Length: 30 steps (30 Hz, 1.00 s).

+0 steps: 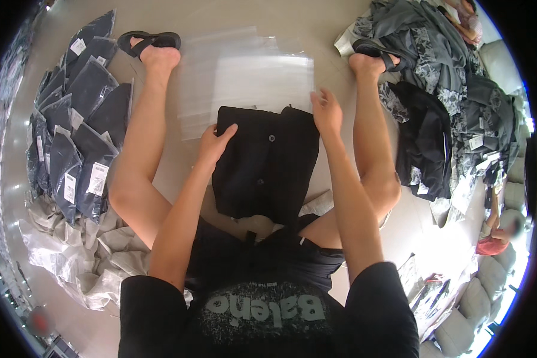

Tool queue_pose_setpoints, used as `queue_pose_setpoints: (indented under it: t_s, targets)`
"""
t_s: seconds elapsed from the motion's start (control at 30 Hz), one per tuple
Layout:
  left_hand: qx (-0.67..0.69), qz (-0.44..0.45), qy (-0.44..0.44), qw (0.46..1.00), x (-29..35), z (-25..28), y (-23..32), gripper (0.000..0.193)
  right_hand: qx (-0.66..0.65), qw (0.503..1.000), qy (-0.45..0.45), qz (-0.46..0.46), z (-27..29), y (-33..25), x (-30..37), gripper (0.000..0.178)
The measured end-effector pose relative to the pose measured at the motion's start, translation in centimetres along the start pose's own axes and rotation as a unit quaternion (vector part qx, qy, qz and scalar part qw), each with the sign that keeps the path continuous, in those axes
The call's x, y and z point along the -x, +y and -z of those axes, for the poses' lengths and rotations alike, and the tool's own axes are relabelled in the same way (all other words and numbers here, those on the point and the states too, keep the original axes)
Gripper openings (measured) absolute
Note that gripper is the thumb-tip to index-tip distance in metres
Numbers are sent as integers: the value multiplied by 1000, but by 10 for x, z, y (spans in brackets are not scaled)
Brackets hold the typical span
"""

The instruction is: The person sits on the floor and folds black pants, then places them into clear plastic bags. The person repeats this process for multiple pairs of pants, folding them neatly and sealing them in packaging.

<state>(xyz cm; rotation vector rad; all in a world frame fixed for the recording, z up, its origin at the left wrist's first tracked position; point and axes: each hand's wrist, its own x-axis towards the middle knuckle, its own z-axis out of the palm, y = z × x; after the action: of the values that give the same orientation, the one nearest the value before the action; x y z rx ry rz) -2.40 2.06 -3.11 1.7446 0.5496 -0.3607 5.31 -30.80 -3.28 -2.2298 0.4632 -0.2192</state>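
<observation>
A folded black garment (265, 161) with buttons down its front lies between my legs. My left hand (215, 143) grips its left edge, thumb on top and the other fingers mostly hidden at the side. Beside its upper right corner is my right hand (328, 113), fingers apart and slightly blurred, with nothing visible in it. Just beyond the garment, clear plastic bags (262, 77) are spread in an overlapping stack on the floor. The garment's far edge overlaps the near part of that stack.
Bagged dark garments (92, 89) with white tags lie in rows to my left, above crumpled pale sheeting (89, 250). A heap of grey and patterned clothes (423, 48) and a black garment (423, 137) lie right. Two other people sit at the far right edge.
</observation>
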Motion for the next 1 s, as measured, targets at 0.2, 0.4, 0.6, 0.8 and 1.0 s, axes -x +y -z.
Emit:
queue_pose_setpoints:
  t_s: [0.2,0.4,0.6,0.8,1.0]
  targets:
    - [67,38,-117,990,16,12,7,59,50,991,-118,-27,8,-2,68,61]
    - [244,9,-142,959,27,24,-7,53,-340,879,-323,-90,19,-24,72,53]
    - [-15,-128,-48,991,-31,-2,-5,58,-132,977,-156,-60,-44,18,24,70]
    - [-233,-107,72,964,-28,33,-17,74,107,988,39,107,-18,-33,64,75]
    - [-536,-198,-4,821,27,81,-69,48,117,924,-87,355,-16,-95,163,74]
